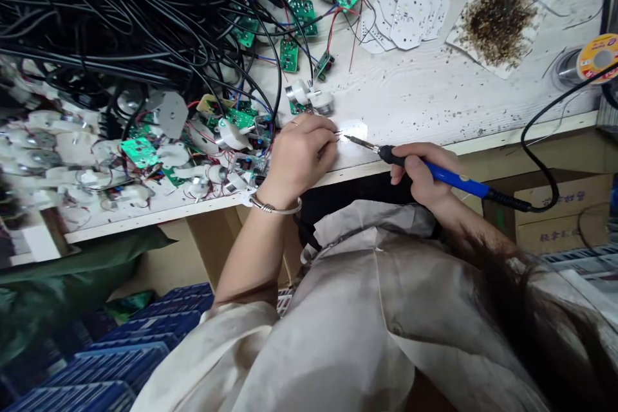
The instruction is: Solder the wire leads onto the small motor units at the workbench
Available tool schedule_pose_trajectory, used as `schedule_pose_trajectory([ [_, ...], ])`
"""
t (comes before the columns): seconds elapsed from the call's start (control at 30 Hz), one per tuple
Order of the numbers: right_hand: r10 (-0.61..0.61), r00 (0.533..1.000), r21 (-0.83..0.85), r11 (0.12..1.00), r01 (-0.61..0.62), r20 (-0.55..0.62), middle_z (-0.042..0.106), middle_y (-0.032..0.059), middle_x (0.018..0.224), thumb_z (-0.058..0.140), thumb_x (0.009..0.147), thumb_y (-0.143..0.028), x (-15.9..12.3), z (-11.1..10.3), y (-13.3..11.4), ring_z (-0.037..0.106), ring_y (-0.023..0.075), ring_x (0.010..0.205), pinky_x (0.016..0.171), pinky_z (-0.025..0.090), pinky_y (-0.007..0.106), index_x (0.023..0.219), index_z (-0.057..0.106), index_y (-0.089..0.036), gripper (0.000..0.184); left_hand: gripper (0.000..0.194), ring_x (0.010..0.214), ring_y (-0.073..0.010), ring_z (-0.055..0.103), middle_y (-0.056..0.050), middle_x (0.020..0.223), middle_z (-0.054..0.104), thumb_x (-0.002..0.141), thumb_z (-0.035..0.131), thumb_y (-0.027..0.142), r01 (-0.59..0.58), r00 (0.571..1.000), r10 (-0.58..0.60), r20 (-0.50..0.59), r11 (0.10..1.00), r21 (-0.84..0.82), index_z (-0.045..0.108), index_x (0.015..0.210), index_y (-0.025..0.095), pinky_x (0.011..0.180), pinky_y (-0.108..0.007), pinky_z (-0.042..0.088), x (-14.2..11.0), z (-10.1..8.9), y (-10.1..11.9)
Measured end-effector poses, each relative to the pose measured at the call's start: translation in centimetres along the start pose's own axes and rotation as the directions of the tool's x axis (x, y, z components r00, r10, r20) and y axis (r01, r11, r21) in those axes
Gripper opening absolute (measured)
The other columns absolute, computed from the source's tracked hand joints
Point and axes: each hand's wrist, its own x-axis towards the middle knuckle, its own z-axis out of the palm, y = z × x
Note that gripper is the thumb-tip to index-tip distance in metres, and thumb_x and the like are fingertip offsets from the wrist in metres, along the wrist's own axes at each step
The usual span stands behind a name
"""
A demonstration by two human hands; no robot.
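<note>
My right hand (425, 174) grips a blue-handled soldering iron (434, 171), whose thin tip points left at a small white round board (353, 131) on the bench edge. The tip looks very close to that board, though I cannot tell if they touch. My left hand (299, 158) rests on the bench beside the board, its fingers pinched on a thin wire end (338, 134), possibly solder. A wired green circuit board (299, 106) with small motors lies just beyond my left hand.
A mass of black cables (96, 19) and wired green boards covers the bench's left and back. Stacked white boards (410, 6), a paper of brown residue (497, 19) and a solder spool (599, 58) sit behind. Below are a cardboard box (560, 206) and blue crates (130, 335).
</note>
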Motion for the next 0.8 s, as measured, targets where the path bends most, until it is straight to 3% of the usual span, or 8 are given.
schedule_pose_trajectory([
  [0.27,0.028,0.999,-0.001,1.000,-0.028,0.044,0.071,-0.0077,0.061,0.067,0.099,-0.032,0.4,0.1,0.3,0.063,0.0054,0.045,0.046,0.049,0.016,0.100,0.080,-0.024,0.015,0.022,0.101,-0.0230,0.069,-0.008,0.108,0.077,0.100,0.054,0.020,-0.038,0.998,0.040,0.053,0.999,-0.038,0.074,0.092,0.018,0.092,-0.041,0.056,0.2,-0.2,-0.4],
  [0.57,0.110,0.990,-0.017,0.994,-0.109,0.088,0.071,-0.0072,0.061,0.068,0.099,-0.035,0.6,0.0,-0.2,0.064,0.0064,0.047,0.048,0.052,0.017,0.101,0.080,-0.023,0.017,0.025,0.099,-0.0233,0.068,-0.008,0.106,0.075,0.101,0.052,0.021,-0.067,0.996,0.068,0.055,0.998,-0.011,0.075,0.091,0.019,0.087,-0.041,0.055,0.2,0.0,-0.6],
  [0.8,0.139,0.989,0.059,0.988,-0.142,0.045,0.071,-0.0065,0.059,0.069,0.098,-0.039,1.1,0.2,-0.4,0.063,0.0068,0.043,0.043,0.049,0.017,0.097,0.080,-0.024,0.019,0.023,0.101,-0.0236,0.067,-0.008,0.107,0.075,0.100,0.054,0.021,-0.041,0.997,0.043,0.067,0.999,-0.024,0.074,0.091,0.020,0.089,-0.042,0.056,0.2,0.0,-0.6],
])
